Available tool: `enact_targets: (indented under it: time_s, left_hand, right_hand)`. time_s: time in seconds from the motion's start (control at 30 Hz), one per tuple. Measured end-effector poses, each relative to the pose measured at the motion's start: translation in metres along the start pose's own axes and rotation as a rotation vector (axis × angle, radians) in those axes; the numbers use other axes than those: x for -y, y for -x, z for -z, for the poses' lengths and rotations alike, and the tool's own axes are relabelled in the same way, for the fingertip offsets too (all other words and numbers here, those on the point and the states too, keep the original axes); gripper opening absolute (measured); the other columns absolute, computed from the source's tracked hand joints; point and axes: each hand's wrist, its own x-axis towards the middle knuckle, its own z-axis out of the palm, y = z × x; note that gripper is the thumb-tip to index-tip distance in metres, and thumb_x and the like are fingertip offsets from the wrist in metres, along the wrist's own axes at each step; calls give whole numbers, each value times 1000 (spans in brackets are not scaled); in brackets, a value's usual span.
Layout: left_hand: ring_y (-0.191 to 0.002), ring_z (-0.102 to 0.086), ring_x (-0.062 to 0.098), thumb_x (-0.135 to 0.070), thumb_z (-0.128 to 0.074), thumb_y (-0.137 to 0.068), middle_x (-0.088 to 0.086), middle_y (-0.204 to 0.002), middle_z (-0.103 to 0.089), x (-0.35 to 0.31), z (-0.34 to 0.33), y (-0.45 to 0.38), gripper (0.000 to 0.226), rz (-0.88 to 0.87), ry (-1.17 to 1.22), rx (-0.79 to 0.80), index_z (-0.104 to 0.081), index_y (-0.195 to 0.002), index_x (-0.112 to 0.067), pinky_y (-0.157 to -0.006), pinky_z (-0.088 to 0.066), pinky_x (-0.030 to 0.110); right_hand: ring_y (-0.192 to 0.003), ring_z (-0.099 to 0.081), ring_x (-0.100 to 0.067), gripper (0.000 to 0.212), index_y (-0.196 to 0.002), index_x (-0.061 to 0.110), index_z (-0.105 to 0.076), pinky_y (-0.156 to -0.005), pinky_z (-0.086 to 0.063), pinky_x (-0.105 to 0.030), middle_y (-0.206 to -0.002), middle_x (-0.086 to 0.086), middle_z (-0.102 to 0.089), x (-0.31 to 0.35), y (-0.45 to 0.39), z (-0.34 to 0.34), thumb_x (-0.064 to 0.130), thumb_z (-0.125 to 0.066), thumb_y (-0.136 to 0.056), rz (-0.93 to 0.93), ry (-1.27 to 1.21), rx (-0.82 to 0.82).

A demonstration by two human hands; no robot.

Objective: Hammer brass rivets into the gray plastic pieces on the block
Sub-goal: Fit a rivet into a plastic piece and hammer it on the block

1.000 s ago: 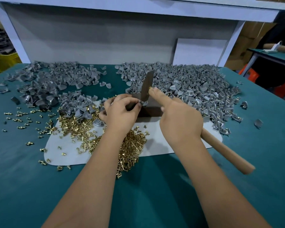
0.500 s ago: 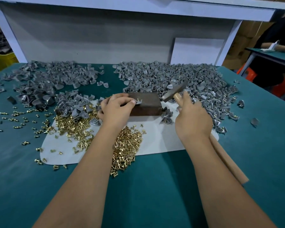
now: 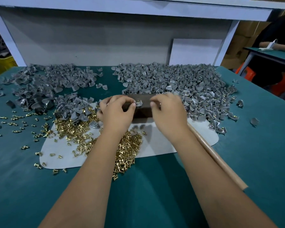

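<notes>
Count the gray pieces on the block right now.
1. A single gray piece with a brass rivet sits on the block, near its left end, pinched by the left hand. The right hand covers the block's right end, so another may be hidden.

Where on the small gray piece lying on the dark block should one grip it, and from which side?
Pinch the gray piece at its left edge, coming from the left as the left hand does. Its brass rivet stands on top, so the sides stay free on the block.

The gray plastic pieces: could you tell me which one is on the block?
The single gray piece with a brass rivet, pinched by the left hand on the dark block.
</notes>
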Motion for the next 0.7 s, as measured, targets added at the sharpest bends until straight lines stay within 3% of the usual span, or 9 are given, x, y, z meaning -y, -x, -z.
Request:
enact_targets:
  time_s: [0.13,0.23,0.37,0.53,0.7]
  left_hand:
    - [-128,-30,23,-38,-62,-92,-16,-124,-60,0,0,0,5,-28,-25,-19,-66,-94,-40,-103,-24,45]
    - [-128,-29,23,-39,-61,-92,-17,-125,-60,1,0,0,5,-26,-26,-28,-65,-93,-41,-100,-22,42]
    - [-128,-29,23,-46,-60,-93,-18,-125,-59,1,-2,-1,12,-17,-45,-30,-68,-96,-38,-101,-20,43]
    - [-129,-29,22,-46,-60,-93,-20,-125,-59,0,0,-1,9,-6,-54,-33,-66,-93,-40,-98,-17,41]
    - [-131,-29,22,-44,-59,-94,-20,-124,-59,-1,2,1,9,0,-64,-24,-67,-95,-40,-100,-19,46]
  right_hand:
    - [-92,-56,-20,14,-93,21,-66,-78,-47,-35,-96,0,-65,21,-25,-17,26,-52,-95,-5,-130,139]
    - [-86,-57,-24,16,-82,21,-56,-67,-42,-32,-87,-1,-62,24,-35,-25,29,-51,-96,-42,-64,161]
    - [-85,-58,-27,16,-87,16,-55,-62,-36,-31,-87,-5,-63,26,-31,-32,28,-50,-95,7,11,75]
    - [-94,-57,-28,17,-100,10,-59,-66,-35,-32,-97,-9,-65,30,-27,-41,25,-51,-96,-4,13,0]
    - [-94,-55,-27,12,-99,7,-58,-73,-37,-33,-97,-9,-65,33,-19,-49,16,-51,-94,15,4,-103]
